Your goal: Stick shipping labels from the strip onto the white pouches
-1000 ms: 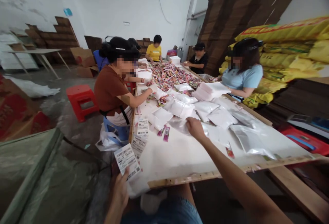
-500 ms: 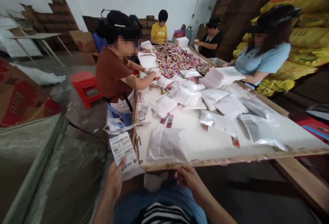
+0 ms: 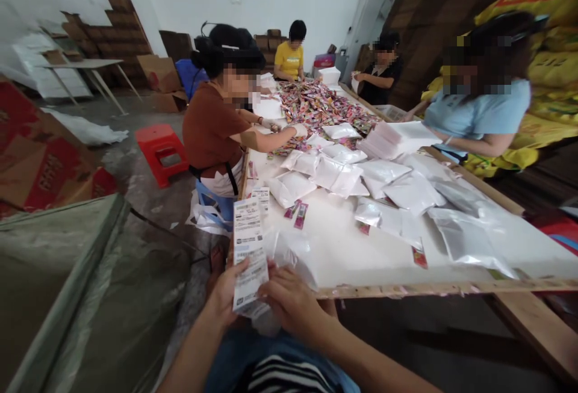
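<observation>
In the head view, a strip of white printed labels [image 3: 247, 224] stands upright at the near left corner of the table. My left hand [image 3: 226, 292] is closed on its lower part, thumb across the front. The fingers of my right hand [image 3: 291, 297] are bent and pinch the strip's lower right edge. Below and between both hands hangs some translucent backing or film, partly hidden. Just behind my right hand, a filled white pouch [image 3: 295, 251] lies on the white table [image 3: 343, 260]. Another printed label sheet [image 3: 261, 197] shows behind the strip's top.
Filled white pouches [image 3: 336, 173] and a heap of small colourful packets [image 3: 316, 104] cover the table's middle and far part. Co-workers stand or sit along both sides. A red stool [image 3: 162, 152] is on the floor at left, near a large green-wrapped block [image 3: 112, 284].
My left hand has brought the label strip right and more upright. My right hand has moved left from the table edge and now pinches the strip. The view has shifted slightly left.
</observation>
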`<state>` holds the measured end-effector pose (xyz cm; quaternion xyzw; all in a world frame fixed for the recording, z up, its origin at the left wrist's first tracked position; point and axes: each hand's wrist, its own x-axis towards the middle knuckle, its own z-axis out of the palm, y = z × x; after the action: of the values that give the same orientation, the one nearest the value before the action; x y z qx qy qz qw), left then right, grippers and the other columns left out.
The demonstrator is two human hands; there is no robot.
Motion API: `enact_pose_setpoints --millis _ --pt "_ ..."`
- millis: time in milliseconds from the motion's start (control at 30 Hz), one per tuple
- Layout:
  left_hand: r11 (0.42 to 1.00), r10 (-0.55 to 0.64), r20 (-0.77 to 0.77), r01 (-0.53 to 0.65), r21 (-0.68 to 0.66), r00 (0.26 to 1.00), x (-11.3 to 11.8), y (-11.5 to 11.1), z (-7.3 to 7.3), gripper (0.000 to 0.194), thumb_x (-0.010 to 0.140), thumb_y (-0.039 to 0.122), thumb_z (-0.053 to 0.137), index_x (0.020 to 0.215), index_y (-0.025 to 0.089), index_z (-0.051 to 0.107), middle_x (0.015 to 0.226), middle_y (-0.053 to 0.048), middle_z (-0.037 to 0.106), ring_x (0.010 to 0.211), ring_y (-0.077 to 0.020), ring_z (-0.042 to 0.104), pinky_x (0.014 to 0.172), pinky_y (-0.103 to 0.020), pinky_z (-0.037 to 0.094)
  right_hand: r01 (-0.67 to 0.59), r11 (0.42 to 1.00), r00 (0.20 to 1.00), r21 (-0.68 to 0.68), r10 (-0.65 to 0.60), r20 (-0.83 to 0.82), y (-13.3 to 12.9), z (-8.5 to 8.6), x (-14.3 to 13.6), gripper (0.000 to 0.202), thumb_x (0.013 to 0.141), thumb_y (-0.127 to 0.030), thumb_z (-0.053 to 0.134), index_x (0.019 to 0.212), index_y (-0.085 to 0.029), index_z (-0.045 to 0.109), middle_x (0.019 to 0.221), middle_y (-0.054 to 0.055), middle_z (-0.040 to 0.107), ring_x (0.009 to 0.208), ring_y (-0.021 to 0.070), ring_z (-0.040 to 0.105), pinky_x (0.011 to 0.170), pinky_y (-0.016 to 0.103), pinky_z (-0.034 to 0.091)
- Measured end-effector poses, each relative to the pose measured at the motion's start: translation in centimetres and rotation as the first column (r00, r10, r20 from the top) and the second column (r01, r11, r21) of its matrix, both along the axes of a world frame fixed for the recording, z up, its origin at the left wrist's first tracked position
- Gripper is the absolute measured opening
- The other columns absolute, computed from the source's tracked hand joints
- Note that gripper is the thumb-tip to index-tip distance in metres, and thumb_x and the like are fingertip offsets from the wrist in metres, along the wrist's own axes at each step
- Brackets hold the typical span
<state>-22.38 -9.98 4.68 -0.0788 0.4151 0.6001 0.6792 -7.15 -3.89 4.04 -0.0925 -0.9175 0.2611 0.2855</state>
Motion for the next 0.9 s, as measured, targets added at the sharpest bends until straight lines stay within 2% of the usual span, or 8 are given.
enact_pose_setpoints --millis 100,200,300,367,467,633,800,900 --pt "0.976 0.216 -0.095 -0.218 -0.004 0.972 -1.1 1.2 -0.8 0.049 0.09 0.019 0.039 0.133 -0.003 0.042 0.094 -0.019 0.072 0.093 -0.0271 0.068 0.087 -0.041 0.052 0.045 0.999 0.999 -0.013 -0.045 0.014 0.4 2.7 0.6 0.014 0.087 -0.015 0.047 0.078 -0.02 0.057 0.09 0.006 0.06 0.088 0.0194 0.05 0.077 0.035 0.039" --pt "0.938 0.345 -0.163 -0.347 0.016 0.924 -3.2 1.3 -1.9 0.05 0.091 0.016 0.035 0.138 -0.001 0.035 0.083 -0.014 0.074 0.084 -0.0234 0.07 0.086 -0.038 0.053 -0.042 0.977 0.997 -0.21 0.026 -0.078 2.6 6.9 2.1 0.014 0.089 -0.014 0.044 0.079 -0.02 0.052 0.084 0.003 0.056 0.084 0.016 0.05 0.076 0.031 0.04" --pt "0.894 0.444 -0.225 -0.445 0.048 0.867 -5.5 0.4 -2.3 0.051 0.093 0.013 0.029 0.143 0.002 0.027 0.076 -0.008 0.074 0.078 -0.0174 0.07 0.084 -0.031 0.053 0.057 0.904 0.9 -0.423 -0.23 -0.37 6.7 8.6 2.4 0.012 0.092 -0.022 0.04 0.083 -0.021 0.047 0.078 0.0 0.049 0.075 0.0131 0.049 0.07 0.026 0.04" --pt "0.899 0.436 -0.239 -0.433 0.067 0.868 -6.4 -0.5 -2.1 0.051 0.092 0.013 0.031 0.142 0.001 0.029 0.08 -0.01 0.075 0.079 -0.0186 0.07 0.083 -0.033 0.054 0.251 0.841 0.822 -0.48 -0.447 -0.352 9.6 6.5 1.0 0.013 0.093 -0.027 0.037 0.085 -0.021 0.046 0.076 -0.001 0.047 0.071 0.013 0.047 0.067 0.025 0.041" --pt "0.955 0.294 -0.204 -0.282 0.086 0.934 -6.2 -1.5 -1.3 0.052 0.09 0.019 0.041 0.137 -0.002 0.037 0.093 -0.018 0.073 0.086 -0.0248 0.07 0.084 -0.039 0.054 0.509 0.802 0.854 -0.312 -0.515 0.069 12.2 0.1 -2.2 0.011 0.087 -0.024 0.044 0.084 -0.018 0.053 0.08 0.003 0.054 0.075 0.0154 0.052 0.071 0.029 0.044" --pt "0.989 0.148 -0.266 -0.14 0.05 0.952 -3.9 -2.5 0.2 0.05 0.085 0.024 0.053 0.128 -0.002 0.049 0.095 -0.023 0.071 0.093 -0.0333 0.067 0.081 -0.045 0.055 0.538 0.842 0.815 -0.028 -0.512 0.269 10.3 -8.7 -3.6 0.038 0.073 -0.029 0.067 0.109 -0.018 0.061 0.127 0.016 0.05 0.118 0.0311 0.045 0.101 0.05 0.03" --pt "0.998 0.069 -0.361 -0.061 0.031 0.93 -2.0 -2.2 1.3 0.039 0.082 0.02 0.059 0.117 0.003 0.059 0.09 -0.021 0.073 0.093 -0.0359 0.067 0.077 -0.051 0.055 0.204 0.963 0.842 0.179 -0.265 0.471 8.6 -10.5 -1.6 0.103 0.057 -0.068 0.069 0.142 -0.021 0.034 0.149 0.015 0.03 0.137 0.0361 0.023 0.111 0.055 0.009" --pt "0.998 0.055 -0.367 -0.055 0.011 0.929 -1.5 -1.9 1.1 0.039 0.075 0.015 0.067 0.112 0.004 0.062 0.088 -0.02 0.073 0.087 -0.0373 0.068 0.07 -0.05 0.057 0.323 0.928 0.798 0.185 -0.372 0.475 12.3 -9.9 1.2 0.091 0.07 -0.068 0.058 0.144 -0.024 0.028 0.149 0.013 0.031 0.137 0.0308 0.025 0.111 0.052 0.011"
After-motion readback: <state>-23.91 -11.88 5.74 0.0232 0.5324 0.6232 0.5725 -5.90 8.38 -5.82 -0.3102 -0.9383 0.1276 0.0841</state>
